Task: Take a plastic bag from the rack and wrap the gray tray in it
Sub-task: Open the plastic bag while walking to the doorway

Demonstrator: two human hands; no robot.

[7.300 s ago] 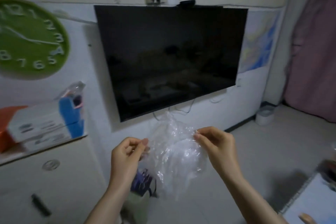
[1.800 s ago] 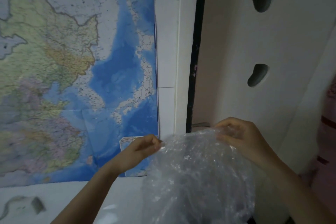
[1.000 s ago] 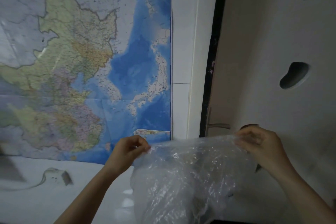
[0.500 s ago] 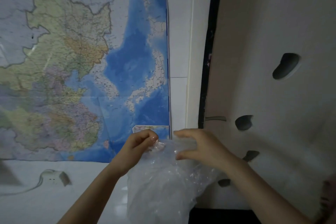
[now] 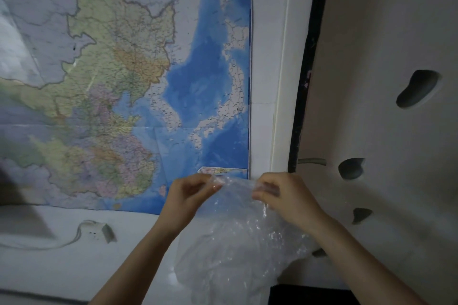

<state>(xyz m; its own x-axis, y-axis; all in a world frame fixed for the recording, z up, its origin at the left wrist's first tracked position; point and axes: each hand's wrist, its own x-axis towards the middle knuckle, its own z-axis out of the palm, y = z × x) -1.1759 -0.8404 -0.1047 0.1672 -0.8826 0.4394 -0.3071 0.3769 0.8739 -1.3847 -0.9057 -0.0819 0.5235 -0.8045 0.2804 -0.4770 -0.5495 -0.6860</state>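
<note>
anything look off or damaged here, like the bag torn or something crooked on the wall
Nothing stands out. The clear plastic bag is crinkled but shows no visible tear; left hand and right hand pinch its top edge. The wall map hangs flat.

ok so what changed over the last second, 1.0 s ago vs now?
The right hand moved in toward the left hand, so the mouth of the plastic bag, stretched wide a second ago, is now gathered narrow between them. Unchanged: both hands pinch the bag's top edge, the bag hangs below, in front of the wall map. No tray in view.
</note>
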